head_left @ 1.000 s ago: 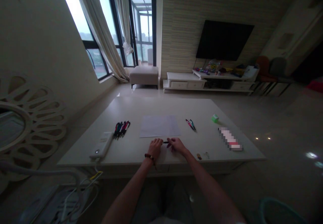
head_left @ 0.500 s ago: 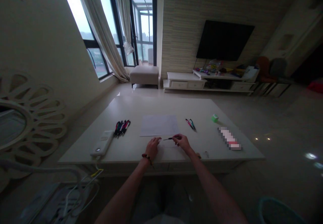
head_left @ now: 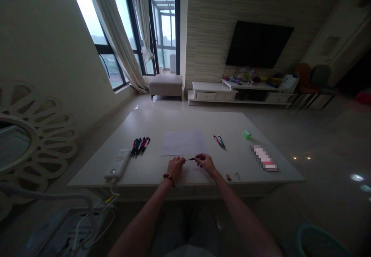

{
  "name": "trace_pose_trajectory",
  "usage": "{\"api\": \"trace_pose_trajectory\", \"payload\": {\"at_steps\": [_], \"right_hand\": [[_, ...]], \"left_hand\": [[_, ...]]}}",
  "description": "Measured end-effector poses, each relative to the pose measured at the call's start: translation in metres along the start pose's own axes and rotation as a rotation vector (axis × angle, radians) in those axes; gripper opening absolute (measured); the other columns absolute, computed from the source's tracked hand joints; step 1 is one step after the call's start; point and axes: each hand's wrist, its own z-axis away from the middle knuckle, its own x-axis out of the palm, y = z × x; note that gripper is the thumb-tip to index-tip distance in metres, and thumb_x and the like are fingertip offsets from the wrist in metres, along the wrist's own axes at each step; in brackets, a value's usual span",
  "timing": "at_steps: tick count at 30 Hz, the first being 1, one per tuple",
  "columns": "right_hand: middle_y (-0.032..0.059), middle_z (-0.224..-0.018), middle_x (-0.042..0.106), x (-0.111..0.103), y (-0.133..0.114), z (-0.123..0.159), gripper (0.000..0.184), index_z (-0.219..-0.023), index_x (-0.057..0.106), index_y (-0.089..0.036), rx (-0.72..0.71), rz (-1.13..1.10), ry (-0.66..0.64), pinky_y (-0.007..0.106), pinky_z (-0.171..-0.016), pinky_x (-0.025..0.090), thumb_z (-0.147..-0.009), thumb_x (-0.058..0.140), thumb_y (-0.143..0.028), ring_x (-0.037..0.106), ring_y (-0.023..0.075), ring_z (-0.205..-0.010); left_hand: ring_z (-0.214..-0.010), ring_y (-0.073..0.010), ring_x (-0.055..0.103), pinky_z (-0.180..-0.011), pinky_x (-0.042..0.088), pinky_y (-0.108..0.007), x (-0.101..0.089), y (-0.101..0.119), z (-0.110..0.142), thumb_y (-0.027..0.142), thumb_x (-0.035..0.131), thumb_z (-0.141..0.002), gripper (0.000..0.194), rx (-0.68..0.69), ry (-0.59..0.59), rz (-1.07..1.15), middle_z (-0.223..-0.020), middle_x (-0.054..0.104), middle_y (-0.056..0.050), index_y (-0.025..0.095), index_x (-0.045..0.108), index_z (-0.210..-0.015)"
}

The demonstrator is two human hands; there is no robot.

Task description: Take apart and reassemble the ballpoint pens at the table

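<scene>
My right hand (head_left: pixel 205 162) pinches the dark barrel of a pen (head_left: pixel 192 159) above the table's near side. A thin rod like a refill sticks out of the pen's left end. My left hand (head_left: pixel 175 166), wearing a beaded bracelet, is closed with its fingertips at the end of that rod. Whatever sits between the left fingertips is too small to make out. Just beyond both hands lies a white sheet of paper (head_left: pixel 183 143). Two pens (head_left: pixel 219 142) rest to its right, and a row of several pens (head_left: pixel 140 147) lies to its left.
On the white table (head_left: pixel 203 121) a power strip (head_left: pixel 118 165) lies at the left, its cable over the near edge. At the right are a green-and-white cube (head_left: pixel 247 134) and a blurred-out flat item (head_left: pixel 264 158). Small bits (head_left: pixel 228 177) lie by my right forearm.
My hands have come closer together. The rod's free end now meets my left fingertips, where a gap showed before. My right hand has shifted slightly left.
</scene>
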Motion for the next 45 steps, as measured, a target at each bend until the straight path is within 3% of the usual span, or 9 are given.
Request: {"api": "trace_pose_trajectory", "payload": {"at_steps": [8, 13, 18, 25, 28, 33, 36, 41, 45], "right_hand": [[0.0052, -0.069, 0.066, -0.036, 0.020, -0.013, 0.030, -0.079, 0.063, -0.014, -0.034, 0.125, 0.109, 0.023, -0.046, 0.043, -0.062, 0.066, -0.039, 0.060, 0.0152, -0.057], [0.0059, -0.079, 0.069, -0.024, 0.030, -0.028, 0.017, -0.078, 0.067, -0.018, -0.188, 0.355, 0.153, 0.029, -0.068, 0.048, -0.066, 0.063, -0.028, 0.063, 0.0175, -0.072], [0.0044, -0.078, 0.067, -0.015, 0.038, -0.033, 0.010, -0.075, 0.069, -0.021, -0.273, 0.618, 0.225, 0.031, -0.077, 0.044, -0.066, 0.065, -0.023, 0.059, 0.0194, -0.081], [0.0075, -0.090, 0.063, -0.011, 0.030, -0.022, 0.014, -0.085, 0.070, -0.020, -0.343, 0.721, 0.267, 0.031, -0.081, 0.039, -0.074, 0.062, -0.027, 0.053, 0.0200, -0.089], [0.0073, -0.090, 0.063, 0.003, 0.016, -0.012, 0.017, -0.087, 0.069, -0.021, -0.403, 0.723, 0.197, 0.031, -0.081, 0.038, -0.079, 0.058, -0.032, 0.052, 0.0194, -0.089], [0.0039, -0.085, 0.063, 0.026, 0.005, -0.005, 0.009, -0.078, 0.070, -0.024, -0.435, 0.782, 0.020, 0.031, -0.080, 0.035, -0.074, 0.066, -0.030, 0.051, 0.0189, -0.089], [0.0045, -0.084, 0.063, 0.021, 0.011, -0.003, 0.006, -0.077, 0.069, -0.022, -0.411, 0.791, 0.058, 0.031, -0.079, 0.035, -0.074, 0.065, -0.027, 0.051, 0.0189, -0.088], [0.0061, -0.084, 0.060, 0.003, 0.023, -0.001, 0.009, -0.080, 0.068, -0.020, -0.346, 0.810, 0.273, 0.030, -0.077, 0.036, -0.077, 0.061, -0.025, 0.050, 0.0195, -0.086], [0.0056, -0.085, 0.059, 0.005, 0.024, -0.005, 0.009, -0.080, 0.068, -0.021, -0.347, 0.840, 0.234, 0.030, -0.077, 0.037, -0.075, 0.064, -0.026, 0.049, 0.0194, -0.087]], "left_hand": [[-0.089, -0.0162, 0.051, -0.074, 0.032, -0.028, -0.011, -0.034, 0.000, 0.026, 0.037, -0.087, 0.024, -0.107, -0.017, 0.034, -0.092, 0.060, -0.002, 0.024, 0.060, -0.089], [-0.091, -0.0164, 0.051, -0.075, 0.033, -0.029, -0.006, -0.037, -0.006, 0.027, 0.039, -0.087, 0.024, -0.077, -0.039, 0.049, -0.092, 0.060, -0.002, 0.025, 0.063, -0.088], [-0.088, -0.0164, 0.052, -0.075, 0.033, -0.029, -0.004, -0.039, -0.009, 0.027, 0.041, -0.086, 0.023, -0.080, -0.043, 0.067, -0.089, 0.060, -0.002, 0.025, 0.064, -0.087], [-0.088, -0.0157, 0.052, -0.075, 0.034, -0.028, -0.003, -0.037, -0.011, 0.027, 0.040, -0.086, 0.025, -0.071, -0.029, 0.081, -0.089, 0.060, -0.002, 0.025, 0.065, -0.087], [-0.088, -0.0161, 0.053, -0.077, 0.034, -0.029, -0.002, -0.034, -0.009, 0.027, 0.040, -0.086, 0.025, -0.062, -0.016, 0.080, -0.090, 0.061, -0.003, 0.025, 0.065, -0.088], [-0.089, -0.0160, 0.053, -0.078, 0.034, -0.029, -0.004, -0.031, -0.003, 0.025, 0.041, -0.085, 0.024, -0.032, -0.008, 0.068, -0.092, 0.060, -0.002, 0.026, 0.064, -0.091], [-0.088, -0.0158, 0.053, -0.077, 0.034, -0.029, -0.004, -0.031, -0.002, 0.025, 0.041, -0.085, 0.025, -0.037, -0.001, 0.062, -0.091, 0.060, -0.003, 0.027, 0.065, -0.092], [-0.086, -0.0156, 0.053, -0.077, 0.034, -0.030, -0.002, -0.034, -0.004, 0.025, 0.041, -0.086, 0.025, -0.082, 0.036, 0.066, -0.088, 0.060, -0.002, 0.026, 0.065, -0.088], [-0.087, -0.0151, 0.052, -0.078, 0.034, -0.029, -0.001, -0.035, -0.003, 0.025, 0.042, -0.086, 0.025, -0.070, 0.026, 0.065, -0.089, 0.059, -0.002, 0.027, 0.066, -0.092]]}}
